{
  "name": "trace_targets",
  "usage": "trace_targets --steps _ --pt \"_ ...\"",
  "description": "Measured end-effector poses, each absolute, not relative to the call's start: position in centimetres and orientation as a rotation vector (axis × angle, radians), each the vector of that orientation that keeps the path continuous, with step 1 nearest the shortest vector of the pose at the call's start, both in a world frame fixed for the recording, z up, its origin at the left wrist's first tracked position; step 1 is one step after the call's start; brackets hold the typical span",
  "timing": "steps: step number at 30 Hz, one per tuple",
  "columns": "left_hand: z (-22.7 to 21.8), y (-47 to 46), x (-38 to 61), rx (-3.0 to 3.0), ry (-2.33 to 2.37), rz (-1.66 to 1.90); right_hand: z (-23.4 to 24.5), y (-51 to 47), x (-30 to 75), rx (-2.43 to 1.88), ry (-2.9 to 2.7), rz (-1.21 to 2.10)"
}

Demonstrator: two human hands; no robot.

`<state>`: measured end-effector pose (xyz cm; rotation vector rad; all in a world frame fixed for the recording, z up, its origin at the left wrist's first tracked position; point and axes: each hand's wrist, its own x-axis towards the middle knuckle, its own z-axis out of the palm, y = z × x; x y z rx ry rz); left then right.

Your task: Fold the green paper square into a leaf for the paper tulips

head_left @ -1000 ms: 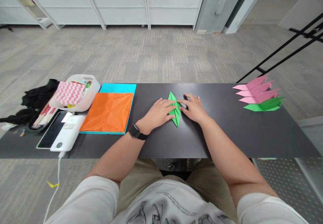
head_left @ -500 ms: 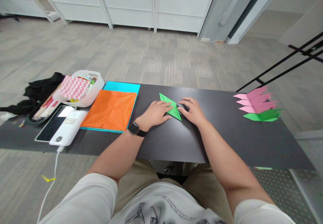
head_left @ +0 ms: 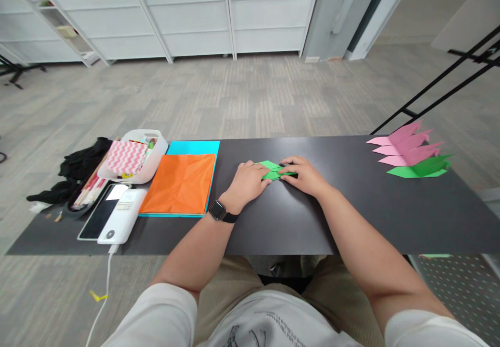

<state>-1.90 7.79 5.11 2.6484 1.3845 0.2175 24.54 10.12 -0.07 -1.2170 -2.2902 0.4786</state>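
the green folded paper (head_left: 275, 170) is laid close to the far edge of the dark counter (head_left: 371, 211), near its middle. it is pressed down by the left hand (head_left: 246, 183) and the right hand (head_left: 307, 176); the fingers are kept nearly flat and nothing is gripped. bare room is left toward the near edge. at the left end, zigzag paper (head_left: 125, 157) is held in a white basket (head_left: 158, 151). the label on the power bank (head_left: 123, 222) cannot be read.

- Left hand (head_left: 248, 180) lies palm down, fingers loosely curled, its bare forearm angled inward.
- Right hand (head_left: 307, 175) lies palm down too, fingertips pointing left, close to the other's.
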Motion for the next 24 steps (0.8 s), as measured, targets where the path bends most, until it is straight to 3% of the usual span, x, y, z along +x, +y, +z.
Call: trace_targets --steps 24 --pt "4.6 7.8 -0.9 2.61 1.257 0.289 1.4 9.4 23.9 -1.138 -2.314 0.563"
